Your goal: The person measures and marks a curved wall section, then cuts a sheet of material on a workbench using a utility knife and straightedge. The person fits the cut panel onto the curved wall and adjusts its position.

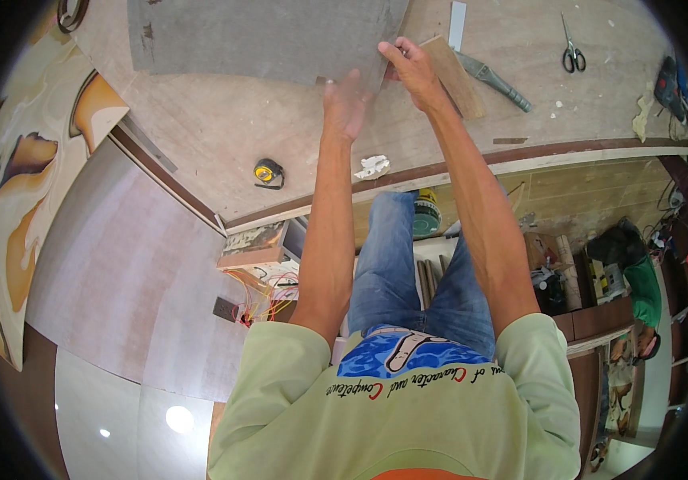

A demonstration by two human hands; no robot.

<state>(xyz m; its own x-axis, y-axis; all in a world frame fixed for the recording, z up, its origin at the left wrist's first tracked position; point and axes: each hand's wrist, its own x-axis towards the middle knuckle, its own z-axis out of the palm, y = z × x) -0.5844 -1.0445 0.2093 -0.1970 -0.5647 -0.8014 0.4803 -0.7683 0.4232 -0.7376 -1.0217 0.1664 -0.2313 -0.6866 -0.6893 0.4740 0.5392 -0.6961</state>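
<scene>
A large grey sheet (264,36) with dark scuffs lies across the far part of the worktop. My right hand (416,74) is closed at its right edge, thumb above and fingers curled at the rim. Close by on the left, my left hand (346,108) is at the sheet's near edge, its fingers smeared by motion; whether it grips anything cannot be made out. Just right of my right hand lie a flat wooden strip (458,80) and a grey-handled cutting tool (494,82), with a pale flat blade-like strip (457,26) beyond them.
Black-handled scissors (573,58) lie at the far right. A yellow-black tape measure (267,173) and a crumpled white scrap (373,167) sit near the worktop's front edge (416,174). A patterned panel (32,184) leans left. Loose wires (260,300) hang below, beside a box.
</scene>
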